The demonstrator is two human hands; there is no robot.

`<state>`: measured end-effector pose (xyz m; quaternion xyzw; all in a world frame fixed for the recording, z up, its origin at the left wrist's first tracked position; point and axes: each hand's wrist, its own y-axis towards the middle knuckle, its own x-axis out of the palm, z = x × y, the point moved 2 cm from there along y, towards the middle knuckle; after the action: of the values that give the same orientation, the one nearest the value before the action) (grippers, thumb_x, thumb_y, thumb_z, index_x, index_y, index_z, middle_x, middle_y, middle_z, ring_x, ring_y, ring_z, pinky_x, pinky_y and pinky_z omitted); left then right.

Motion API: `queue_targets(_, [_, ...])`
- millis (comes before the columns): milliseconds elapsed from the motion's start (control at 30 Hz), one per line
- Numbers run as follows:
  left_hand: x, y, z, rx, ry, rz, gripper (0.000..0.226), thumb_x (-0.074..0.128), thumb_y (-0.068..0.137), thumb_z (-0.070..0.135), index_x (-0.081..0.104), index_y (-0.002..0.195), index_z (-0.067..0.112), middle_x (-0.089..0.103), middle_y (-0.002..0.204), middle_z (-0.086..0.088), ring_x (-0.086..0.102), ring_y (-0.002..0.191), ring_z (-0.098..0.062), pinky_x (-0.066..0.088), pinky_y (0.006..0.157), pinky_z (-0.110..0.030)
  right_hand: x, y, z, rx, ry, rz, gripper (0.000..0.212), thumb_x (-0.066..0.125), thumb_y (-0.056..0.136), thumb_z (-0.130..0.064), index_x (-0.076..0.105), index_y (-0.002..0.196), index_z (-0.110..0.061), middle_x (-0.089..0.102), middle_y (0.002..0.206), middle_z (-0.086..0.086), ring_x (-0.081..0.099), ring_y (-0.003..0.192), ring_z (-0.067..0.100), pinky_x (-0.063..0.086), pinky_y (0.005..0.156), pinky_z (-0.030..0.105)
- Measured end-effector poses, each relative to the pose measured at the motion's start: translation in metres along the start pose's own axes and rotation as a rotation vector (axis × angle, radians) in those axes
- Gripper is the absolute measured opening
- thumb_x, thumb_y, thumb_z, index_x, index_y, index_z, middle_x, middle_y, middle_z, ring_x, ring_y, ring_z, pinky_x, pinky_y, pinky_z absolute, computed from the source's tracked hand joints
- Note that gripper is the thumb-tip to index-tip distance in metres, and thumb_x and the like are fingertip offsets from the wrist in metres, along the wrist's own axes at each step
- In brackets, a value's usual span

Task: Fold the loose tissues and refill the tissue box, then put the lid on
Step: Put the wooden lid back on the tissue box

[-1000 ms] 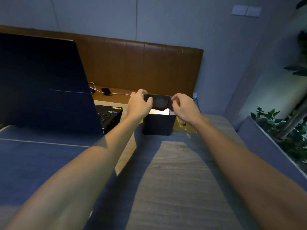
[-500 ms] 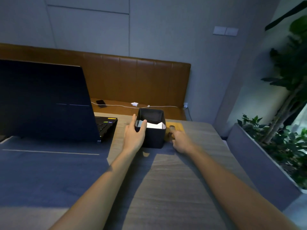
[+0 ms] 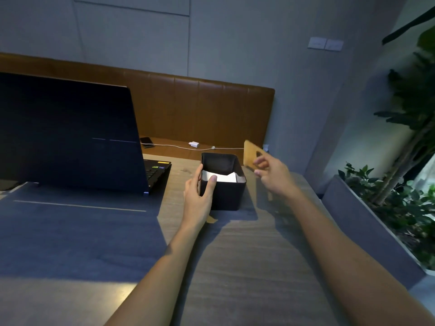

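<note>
Dim room, wood-grain table [image 3: 247, 267] in half shadow, a blue-grey mat [image 3: 77, 231] over its left part. Near the far edge, the black tissue box [image 3: 226, 194], open-topped, with folded white tissues [image 3: 221, 177] inside, well below the rim. Left hand [image 3: 200, 196] wrapped around the box's near-left corner, thumb hooked over the rim, fingers along the left wall. Right hand [image 3: 273, 176] raised just right of the box, pinching the tan wooden lid [image 3: 250, 154] by its lower edge, lid tilted on end in the air, above and beside the box's right wall, its slot dark. Open laptop [image 3: 70, 132] on the left, screen dark. Behind, a brown padded backrest [image 3: 200, 109] and a ledge with a phone [image 3: 147, 141], a white charger [image 3: 194, 144] and its cable. Grey panelled wall [image 3: 235, 43] with two switches [image 3: 326, 44]. At right, leafy plants [image 3: 412, 161] in a long grey planter [image 3: 367, 222].
</note>
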<state>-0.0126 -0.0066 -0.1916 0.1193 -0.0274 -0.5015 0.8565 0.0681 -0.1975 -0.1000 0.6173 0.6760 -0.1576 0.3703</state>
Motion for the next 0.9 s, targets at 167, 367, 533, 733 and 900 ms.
queue_targets(167, [-0.002,0.001,-0.002,0.031,-0.013,-0.008,0.068,0.051,0.086,0.073,0.033,0.149,0.052,0.040,0.147,0.008,0.037,0.138,-0.015,0.039,0.113,-0.049,0.007,-0.013,-0.048,-0.142,-0.079,-0.119,0.027,0.066,0.095,-0.012,0.063,0.118,-0.026,0.060,0.116,-0.002,0.058,0.107,0.016,0.049,0.085,0.031])
queue_targets(367, [-0.001,-0.001,-0.001,0.063,-0.004,-0.028,0.066,0.049,0.091,0.070,0.019,0.150,0.061,0.038,0.137,0.014,0.039,0.134,-0.013,0.042,0.110,-0.048,0.041,-0.027,-0.074,-0.257,-0.229,-0.236,0.030,0.068,0.094,-0.013,0.066,0.122,-0.024,0.064,0.126,0.002,0.059,0.116,0.019,0.047,0.082,0.029])
queue_targets(533, [0.001,0.003,-0.004,0.060,0.023,-0.031,0.062,0.043,0.092,0.071,0.025,0.149,0.058,0.033,0.133,0.019,0.038,0.131,-0.009,0.044,0.109,-0.048,0.042,-0.025,-0.079,-0.264,-0.241,-0.258,0.032,0.070,0.093,-0.015,0.068,0.124,-0.023,0.065,0.126,0.004,0.060,0.117,0.020,0.047,0.081,0.028])
queue_targets(733, [0.001,0.003,-0.003,0.063,0.018,-0.026,0.062,0.042,0.091,0.069,0.029,0.150,0.053,0.035,0.147,0.007,0.037,0.135,-0.013,0.043,0.102,-0.036,0.043,-0.019,-0.080,-0.247,-0.242,-0.291,0.029,0.071,0.093,-0.020,0.070,0.121,-0.023,0.066,0.125,0.003,0.061,0.115,0.020,0.051,0.084,0.030])
queue_targets(900, [0.002,0.002,-0.004,0.073,0.021,-0.041,0.062,0.038,0.090,0.073,0.030,0.148,0.053,0.033,0.149,0.004,0.036,0.134,-0.014,0.041,0.100,-0.035,0.041,-0.017,-0.079,-0.265,-0.255,-0.341,0.029,0.066,0.096,-0.026,0.068,0.125,-0.025,0.066,0.122,0.004,0.058,0.107,0.016,0.048,0.083,0.029])
